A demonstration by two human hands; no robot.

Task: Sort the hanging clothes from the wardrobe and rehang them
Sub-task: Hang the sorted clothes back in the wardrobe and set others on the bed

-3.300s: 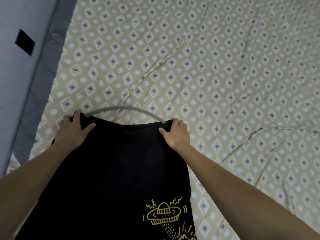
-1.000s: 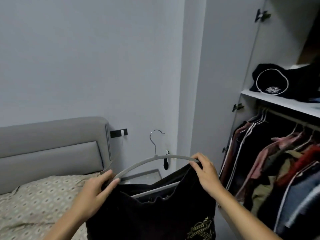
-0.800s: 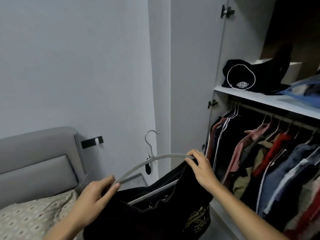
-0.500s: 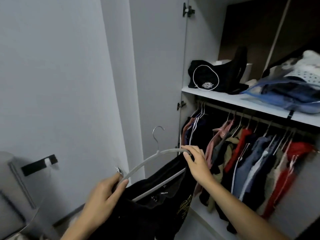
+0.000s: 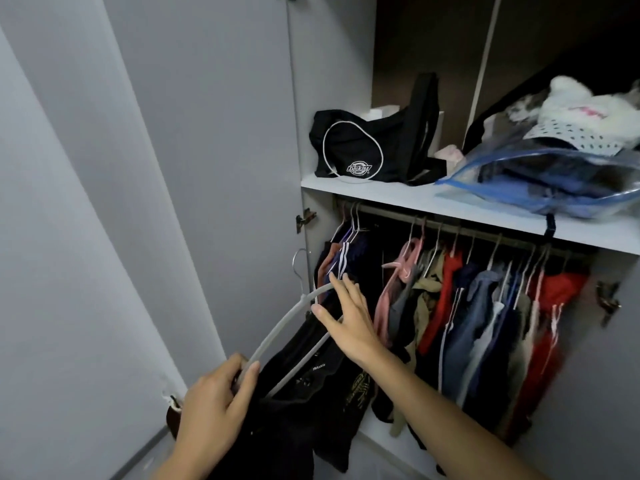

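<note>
Black shirt (image 5: 294, 403) on its hanger (image 5: 277, 330), carried to the wardrobe rail (image 5: 450, 227).
Left hand (image 5: 214, 403) grips the low hanger arm — bearing the weight; right hand (image 5: 349, 317), fingers spread and loose, steadies the upper arm, hook (image 5: 300, 268) aimed railward.

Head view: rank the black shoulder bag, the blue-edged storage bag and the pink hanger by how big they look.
1. blue-edged storage bag, though the frame crops it
2. black shoulder bag
3. pink hanger, partly hidden among clothes

The pink hanger is clearly smallest.
</note>
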